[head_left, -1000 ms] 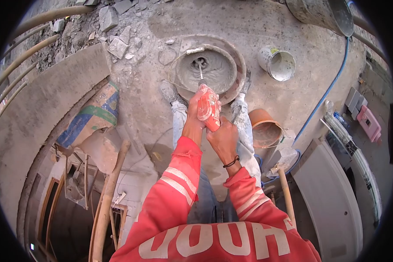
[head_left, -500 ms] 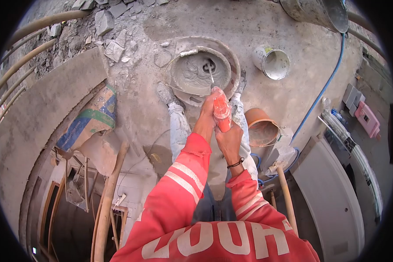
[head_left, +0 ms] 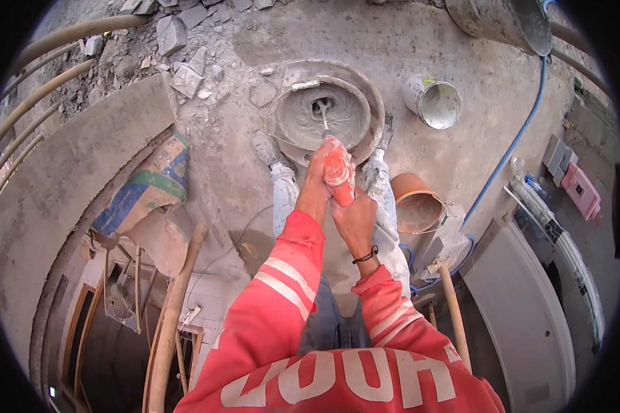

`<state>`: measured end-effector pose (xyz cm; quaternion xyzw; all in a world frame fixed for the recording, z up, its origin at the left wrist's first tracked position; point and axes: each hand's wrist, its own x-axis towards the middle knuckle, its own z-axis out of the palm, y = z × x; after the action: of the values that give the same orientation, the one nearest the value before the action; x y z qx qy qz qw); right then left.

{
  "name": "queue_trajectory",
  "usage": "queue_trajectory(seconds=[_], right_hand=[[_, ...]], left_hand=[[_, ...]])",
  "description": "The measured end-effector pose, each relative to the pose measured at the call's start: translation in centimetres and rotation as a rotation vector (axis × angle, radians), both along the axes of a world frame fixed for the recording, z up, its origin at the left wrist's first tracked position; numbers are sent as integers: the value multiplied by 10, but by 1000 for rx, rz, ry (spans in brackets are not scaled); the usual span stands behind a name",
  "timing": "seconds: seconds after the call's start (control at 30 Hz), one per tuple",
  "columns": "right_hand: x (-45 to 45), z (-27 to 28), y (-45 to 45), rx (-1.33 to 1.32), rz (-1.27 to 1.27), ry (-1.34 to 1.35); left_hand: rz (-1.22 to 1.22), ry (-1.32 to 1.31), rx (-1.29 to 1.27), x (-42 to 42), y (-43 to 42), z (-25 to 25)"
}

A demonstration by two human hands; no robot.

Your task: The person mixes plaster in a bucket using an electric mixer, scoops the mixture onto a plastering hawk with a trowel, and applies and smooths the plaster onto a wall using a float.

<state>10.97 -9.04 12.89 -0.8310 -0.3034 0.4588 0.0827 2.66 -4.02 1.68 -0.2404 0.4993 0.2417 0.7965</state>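
Note:
A red power drill [head_left: 338,170] points away from me, held in both hands. My left hand [head_left: 317,177] wraps round its front part, from the left side. Lower down, my right hand [head_left: 355,215] is closed on the rear end of the drill. A mixing rod [head_left: 325,118] runs from the drill into wet grey mortar [head_left: 348,118], and its head is partly sunk there. The mortar fills a round bucket [head_left: 287,134] that stands in a wider, shallow basin [head_left: 377,113] between my feet.
A whitish bucket [head_left: 439,105] and an orange bucket [head_left: 415,203] lie to the right, near a blue hose [head_left: 508,148]. Broken stones [head_left: 186,80] and a torn cement bag [head_left: 148,182] are at the left. Wooden poles [head_left: 177,310] rise nearer me.
Over the last second the drill and its rod have shifted right within the bucket, then partly back left. Both hands have moved along with the drill, still closed on it.

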Motion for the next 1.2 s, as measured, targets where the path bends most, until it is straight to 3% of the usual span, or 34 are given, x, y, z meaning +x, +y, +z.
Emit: queue_trajectory(seconds=[0.27,0.57,1.2], right_hand=[[-1,-6,-1,30,66,-56],[14,-8,-1,4,-28,-40],[13,4,-36,-42,-81,4]], left_hand=[[6,-12,13,0,7,5],[-12,10,16,27,6,-14],[-120,-9,-90,26,-36,-4]])
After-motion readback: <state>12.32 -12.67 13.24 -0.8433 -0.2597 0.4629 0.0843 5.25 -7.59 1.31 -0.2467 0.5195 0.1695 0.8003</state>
